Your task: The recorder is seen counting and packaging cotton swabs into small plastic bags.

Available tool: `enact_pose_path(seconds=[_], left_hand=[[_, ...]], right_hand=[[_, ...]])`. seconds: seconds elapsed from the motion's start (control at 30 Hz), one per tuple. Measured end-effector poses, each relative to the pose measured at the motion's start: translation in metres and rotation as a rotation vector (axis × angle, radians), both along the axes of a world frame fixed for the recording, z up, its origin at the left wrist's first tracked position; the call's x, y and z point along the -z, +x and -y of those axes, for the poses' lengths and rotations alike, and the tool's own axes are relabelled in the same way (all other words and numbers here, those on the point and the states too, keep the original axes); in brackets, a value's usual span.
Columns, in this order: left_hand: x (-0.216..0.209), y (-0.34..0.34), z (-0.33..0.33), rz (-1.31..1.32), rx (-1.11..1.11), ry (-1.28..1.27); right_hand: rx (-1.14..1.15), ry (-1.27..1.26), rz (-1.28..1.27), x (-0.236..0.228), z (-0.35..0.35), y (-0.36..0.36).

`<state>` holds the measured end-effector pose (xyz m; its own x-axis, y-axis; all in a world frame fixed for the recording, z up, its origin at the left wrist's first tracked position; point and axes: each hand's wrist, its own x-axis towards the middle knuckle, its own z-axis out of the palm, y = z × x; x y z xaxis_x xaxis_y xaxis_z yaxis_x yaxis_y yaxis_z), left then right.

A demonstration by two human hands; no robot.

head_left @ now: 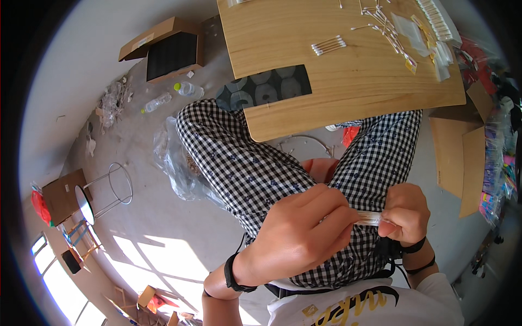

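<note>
Above my lap, a small clear packet of cotton swabs (368, 218) is stretched between my two hands. My left hand (307, 231) is closed on its left end, knuckles up, and hides most of that side. At the other end my right hand (405, 214) pinches the packet between thumb and curled fingers. On the wooden table (359, 89) ahead lies a neat row of cotton swabs (328, 45). A loose heap of cotton swabs (383, 26) lies farther right, beside clear plastic bags (410, 32) and a lined-up stack of packets (436, 20).
A dark translucent sheet (266, 87) with round shapes lies at the table's near-left edge. On the floor to the left are an open cardboard box (174, 57), plastic bottles (187, 89) and a clear plastic bag (179, 168). Another cardboard box (451, 152) stands at right.
</note>
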<state>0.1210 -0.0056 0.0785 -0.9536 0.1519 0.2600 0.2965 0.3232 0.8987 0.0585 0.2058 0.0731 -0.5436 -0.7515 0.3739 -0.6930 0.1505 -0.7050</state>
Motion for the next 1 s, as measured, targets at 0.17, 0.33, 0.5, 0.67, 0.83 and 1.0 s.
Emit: enact_pose_path(seconds=[0.17, 0.33, 0.5, 0.67, 0.83, 1.0], left_hand=[[-0.008, 0.0, 0.004, 0.007, 0.052, -0.12], [-0.016, -0.001, 0.005, 0.023, 0.117, -0.255], [-0.02, -0.002, 0.004, 0.023, 0.121, -0.309], [-0.015, -0.002, 0.005, 0.002, 0.143, -0.303], [-0.014, -0.002, 0.006, -0.001, 0.155, -0.295], [-0.015, 0.001, 0.003, -0.012, 0.135, -0.325]], right_hand=[[-0.06, 0.046, -0.034, -0.009, 0.002, 0.001], [-0.073, 0.036, -0.041, -0.009, 0.003, 0.003], [-0.06, 0.02, -0.056, -0.009, 0.005, 0.003], [-0.039, 0.011, -0.059, -0.008, 0.005, 0.006], [-0.035, 0.011, -0.05, -0.007, 0.006, 0.007], [-0.035, 0.038, -0.034, -0.007, 0.005, 0.006]])
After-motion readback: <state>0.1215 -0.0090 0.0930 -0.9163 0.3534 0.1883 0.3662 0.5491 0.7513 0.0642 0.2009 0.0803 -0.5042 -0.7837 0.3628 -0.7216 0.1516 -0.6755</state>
